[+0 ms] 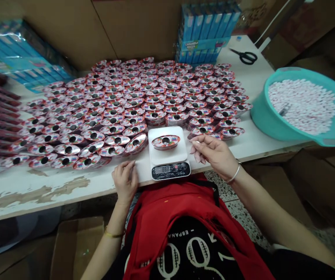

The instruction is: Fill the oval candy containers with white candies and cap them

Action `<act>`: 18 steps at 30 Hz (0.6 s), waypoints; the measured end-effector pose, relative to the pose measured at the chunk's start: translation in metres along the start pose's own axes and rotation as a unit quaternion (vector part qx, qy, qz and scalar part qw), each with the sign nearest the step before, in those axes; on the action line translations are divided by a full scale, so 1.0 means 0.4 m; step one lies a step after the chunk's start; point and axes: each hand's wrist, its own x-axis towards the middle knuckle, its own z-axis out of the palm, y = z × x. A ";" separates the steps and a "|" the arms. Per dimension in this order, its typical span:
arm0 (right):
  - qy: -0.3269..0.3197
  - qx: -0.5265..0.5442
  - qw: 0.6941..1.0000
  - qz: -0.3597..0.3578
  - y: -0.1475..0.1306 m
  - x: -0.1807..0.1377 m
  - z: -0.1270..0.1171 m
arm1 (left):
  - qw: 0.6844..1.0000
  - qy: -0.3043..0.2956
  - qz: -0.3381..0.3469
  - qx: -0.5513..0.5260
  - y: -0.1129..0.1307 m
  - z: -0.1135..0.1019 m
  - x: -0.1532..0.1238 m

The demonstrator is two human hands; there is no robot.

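Observation:
A small white kitchen scale (169, 155) sits at the table's front edge with one oval printed tin (165, 141) on its platform. My left hand (125, 180) rests on the table edge just left of the scale, fingers curled under, holding nothing I can see. My right hand (214, 153) hovers right of the scale, fingers bent and pinched on a small pale piece (195, 143) that I cannot make out. Several rows of the same oval tins (144, 101), each with a dark hole in the lid, cover the table behind the scale.
A teal basin (304, 107) full of small white-pink candies stands at the right. Black scissors (245, 56) lie at the back right. Blue candy boxes (205, 33) stand at the back, blue packs (18, 54) at the left. Cardboard boxes (76, 245) sit under the table.

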 end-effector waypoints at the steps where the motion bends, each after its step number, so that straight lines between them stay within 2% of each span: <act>1: -0.006 -0.008 1.000 -0.007 -0.001 0.004 0.007 | 1.000 -0.001 0.007 0.004 -0.002 0.003 0.000; 5: -0.026 -0.034 0.999 -0.034 -0.008 0.025 0.041 | 0.999 0.004 0.031 0.021 -0.005 0.000 -0.005; 8: -0.037 -0.041 0.997 -0.045 -0.017 0.039 0.070 | 0.999 0.012 0.044 0.018 0.024 -0.019 0.014; 11: -0.042 -0.013 0.998 -0.038 -0.028 0.043 0.087 | 0.993 0.008 0.119 -0.017 0.097 -0.034 0.075; 14: -0.022 0.050 0.998 -0.017 -0.028 0.032 0.084 | 0.980 -0.037 0.194 -0.031 0.176 -0.025 0.161; 18: 0.011 0.158 0.986 0.044 0.015 -0.003 0.068 | 0.976 -0.109 0.188 0.007 0.226 0.009 0.244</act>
